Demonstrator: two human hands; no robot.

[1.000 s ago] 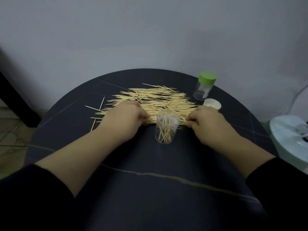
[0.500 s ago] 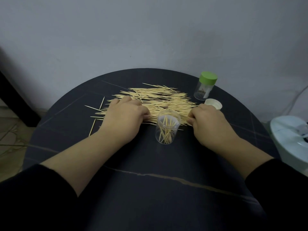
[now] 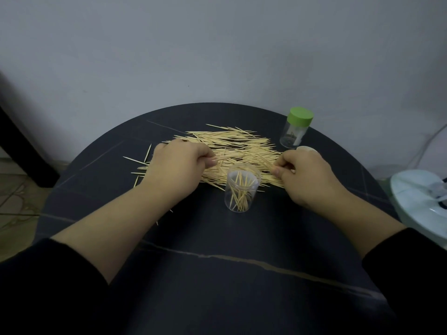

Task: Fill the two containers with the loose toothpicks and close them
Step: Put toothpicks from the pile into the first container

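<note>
Dark round counter (image 3: 217,238), loose toothpicks (image 3: 237,146) heaped across its far half, my left fingers (image 3: 205,155) pinching a few from the pile, my right fingers (image 3: 281,169) pinching several, open clear container (image 3: 242,189) between them, partly filled, green-lidded container (image 3: 294,131) far right, white lid (image 3: 306,149) beside it.

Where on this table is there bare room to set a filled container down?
Bare: the near table between the forearms, this side of the open container, and the left edge beyond the stray picks. Crowded: the middle, where left hand and right hand pinch loose toothpicks, and the far right, by the green-lidded container and white lid.
</note>
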